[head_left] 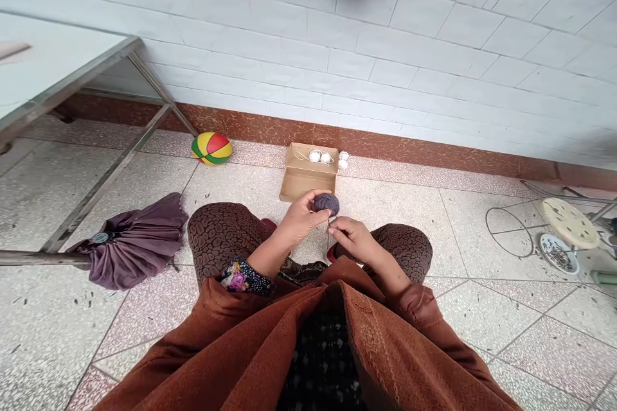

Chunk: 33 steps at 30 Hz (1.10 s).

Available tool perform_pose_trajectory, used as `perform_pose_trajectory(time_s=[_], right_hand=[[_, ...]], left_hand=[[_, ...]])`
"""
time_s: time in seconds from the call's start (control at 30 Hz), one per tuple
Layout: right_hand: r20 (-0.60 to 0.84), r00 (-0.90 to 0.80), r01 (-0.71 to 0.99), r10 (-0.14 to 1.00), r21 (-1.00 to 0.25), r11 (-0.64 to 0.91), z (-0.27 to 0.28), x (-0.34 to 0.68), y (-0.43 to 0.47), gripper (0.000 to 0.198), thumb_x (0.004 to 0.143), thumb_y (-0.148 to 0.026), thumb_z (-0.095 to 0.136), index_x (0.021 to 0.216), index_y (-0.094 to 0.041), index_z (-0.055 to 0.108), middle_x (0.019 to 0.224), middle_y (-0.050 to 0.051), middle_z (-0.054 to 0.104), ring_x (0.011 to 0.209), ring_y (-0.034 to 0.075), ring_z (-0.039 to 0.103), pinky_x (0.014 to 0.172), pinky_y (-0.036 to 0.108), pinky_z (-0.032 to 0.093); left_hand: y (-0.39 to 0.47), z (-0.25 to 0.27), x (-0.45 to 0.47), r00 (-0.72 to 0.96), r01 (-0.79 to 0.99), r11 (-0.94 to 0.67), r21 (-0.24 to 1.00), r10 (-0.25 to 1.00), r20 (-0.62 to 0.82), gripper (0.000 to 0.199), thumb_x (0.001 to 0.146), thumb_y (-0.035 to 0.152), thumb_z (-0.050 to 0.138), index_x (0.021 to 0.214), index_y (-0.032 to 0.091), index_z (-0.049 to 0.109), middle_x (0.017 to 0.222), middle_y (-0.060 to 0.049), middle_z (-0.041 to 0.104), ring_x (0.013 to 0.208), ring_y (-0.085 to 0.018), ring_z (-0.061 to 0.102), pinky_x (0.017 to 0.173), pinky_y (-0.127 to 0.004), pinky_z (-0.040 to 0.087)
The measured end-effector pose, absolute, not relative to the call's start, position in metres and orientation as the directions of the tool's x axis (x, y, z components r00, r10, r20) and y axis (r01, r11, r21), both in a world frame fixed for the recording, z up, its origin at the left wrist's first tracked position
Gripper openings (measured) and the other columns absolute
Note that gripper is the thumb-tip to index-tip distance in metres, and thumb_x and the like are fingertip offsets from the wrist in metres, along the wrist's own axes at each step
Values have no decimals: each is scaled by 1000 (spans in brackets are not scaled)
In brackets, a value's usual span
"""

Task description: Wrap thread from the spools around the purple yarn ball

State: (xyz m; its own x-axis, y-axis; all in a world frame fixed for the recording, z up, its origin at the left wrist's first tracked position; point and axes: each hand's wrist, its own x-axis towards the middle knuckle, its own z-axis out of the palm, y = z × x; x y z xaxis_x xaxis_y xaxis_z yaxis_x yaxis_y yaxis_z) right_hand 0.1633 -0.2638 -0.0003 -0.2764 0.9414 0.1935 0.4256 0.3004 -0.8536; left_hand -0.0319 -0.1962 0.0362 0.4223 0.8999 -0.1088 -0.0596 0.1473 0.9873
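My left hand [303,218] is closed around a dark grey-purple ball of yarn [326,203], held in front of my knees. Just to the right, my right hand [354,235] pinches a strand of dark yarn [330,222] close to the underside of the ball. Beyond my hands an open cardboard box [306,183] rests on the floor. Small white balls of yarn [315,155] lie in its raised upper part, and more white balls [343,160] sit against its right side.
A multicoloured ball [212,148] and a folded purple umbrella [139,241] are on the floor at left, near a metal-framed table [103,196]. At right stand a round cream stool [569,223] and a white dish [559,254]. A tiled wall [385,51] rises ahead.
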Motion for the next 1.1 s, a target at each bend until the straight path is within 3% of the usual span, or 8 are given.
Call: perform_pose_trajectory(time_s=[0.13,0.23,0.33,0.5,0.67,0.8,0.97,1.1], right_hand=[[355,-327,454,876,-754,475,47,176,-262,29,114,-44,60,99,-25,76,86,4,72,80,19,66,79,33,56],[427,-252,488,868,-719,495,63,183,-242,29,113,-46,62,99,-26,78,90,5,73,84,20,67,80,34,56],[423,-162,480,892,-756,446,52,180,-221,30,111,-47,65,93,-25,76,89,4,72,85,20,67,82,34,56],[265,11,472,964,-851,229,8,163,-223,31,111,-41,58,88,-23,68,82,2,67,77,19,62,75,30,53],[231,-193,562,954,-770,301,-7,153,-254,27,113,-37,58,93,-24,70,89,4,72,86,20,68,83,31,56],[296,-366,491,882,-744,453,20,157,-271,25,114,-41,60,104,-25,76,91,5,74,85,20,69,83,33,59],[427,-204,467,881,-748,471,54,175,-242,25,112,-44,65,99,-27,79,92,5,75,86,22,69,82,36,59],[386,-41,477,922,-803,357,33,175,-213,23,107,-38,67,90,-26,76,88,4,73,86,22,69,84,35,58]], left_hand=[[-194,29,-33,417,87,-39,995,909,-1,53,72,26,83,124,22,78,121,-8,68,111,-26,68,101,-40,54],[-198,29,-34,575,24,-45,999,818,23,73,74,24,84,145,24,67,121,-7,70,102,-23,68,93,-38,55],[-202,32,-35,682,-127,29,991,728,66,85,80,27,85,159,27,54,119,-7,72,102,-22,68,91,-35,55],[-201,34,-36,565,-347,167,923,823,64,71,84,37,89,149,28,63,118,-6,71,106,-21,67,92,-33,55],[-197,27,-34,327,-362,228,904,939,-106,66,80,37,89,140,28,65,125,-6,70,107,-21,67,82,-30,56],[-197,20,-31,275,-264,168,950,957,-93,65,76,31,89,137,24,68,118,-6,72,109,-22,67,92,-34,56],[-202,24,-33,458,-175,126,977,888,-32,75,75,28,91,145,26,66,117,-5,69,108,-21,66,96,-35,54],[-204,28,-34,586,-259,130,957,809,49,79,80,32,91,153,29,62,115,-4,69,109,-21,65,98,-35,53]])
